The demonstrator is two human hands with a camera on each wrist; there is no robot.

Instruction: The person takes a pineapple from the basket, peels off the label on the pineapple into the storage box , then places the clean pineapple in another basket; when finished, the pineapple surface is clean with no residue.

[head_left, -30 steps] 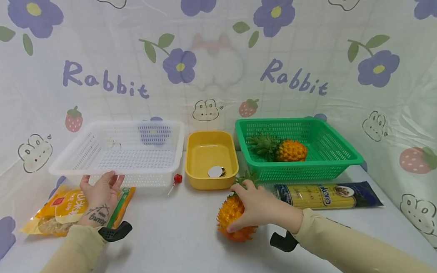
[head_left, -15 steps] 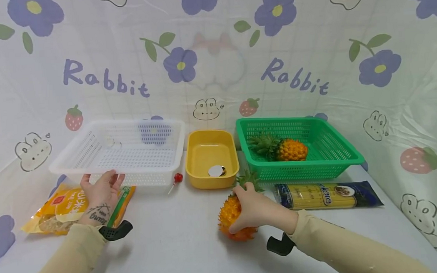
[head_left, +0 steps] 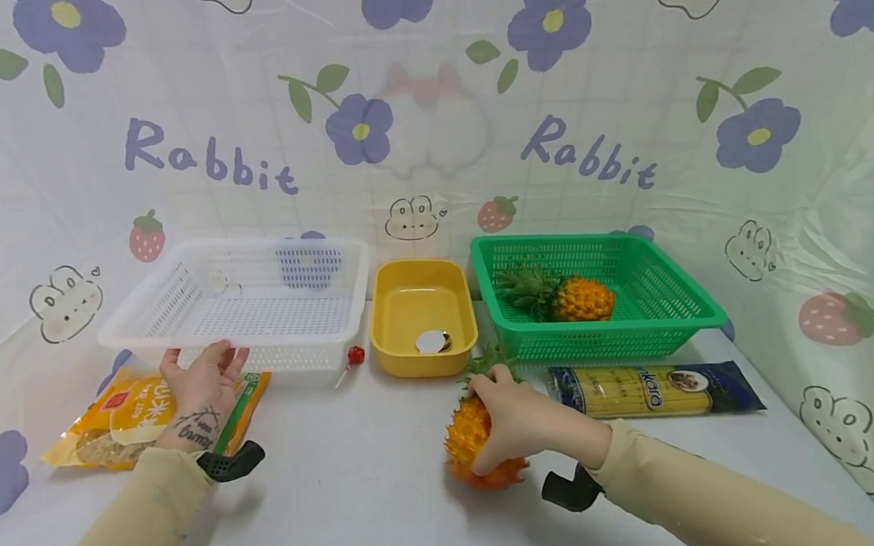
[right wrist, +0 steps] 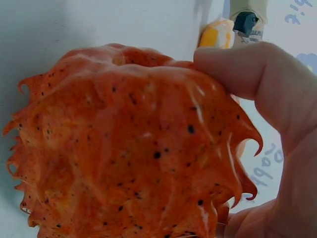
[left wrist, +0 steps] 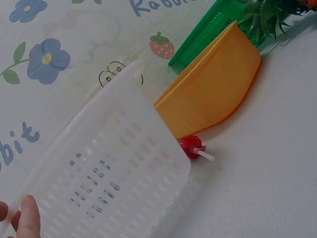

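Observation:
My right hand [head_left: 524,414] grips an orange, spiky toy pineapple [head_left: 468,442] from above, near the table's middle. Its green leaf crown points toward the baskets. In the right wrist view the thumb presses the pineapple's [right wrist: 129,144] side, and its black-speckled base faces the camera. At the left, my left hand [head_left: 202,387] holds the front rim of a white plastic basket [head_left: 322,355]. In the left wrist view the fingertips [left wrist: 28,218] lie at the basket's [left wrist: 114,163] rim. A second pineapple [head_left: 585,299] lies on its side in the green basket [head_left: 599,345].
Between the baskets stands a yellow bin [head_left: 412,364] with a round silvery-white piece [head_left: 431,342] inside. A red lollipop [head_left: 355,356] lies before it. A packet of spaghetti [head_left: 639,391] lies at right. An orange food bag [head_left: 108,427] lies under the left forearm, beside a green-orange packet [head_left: 242,410].
The right hand and its pineapple have shifted slightly to the right and toward me. The left hand stays at the white basket's rim.

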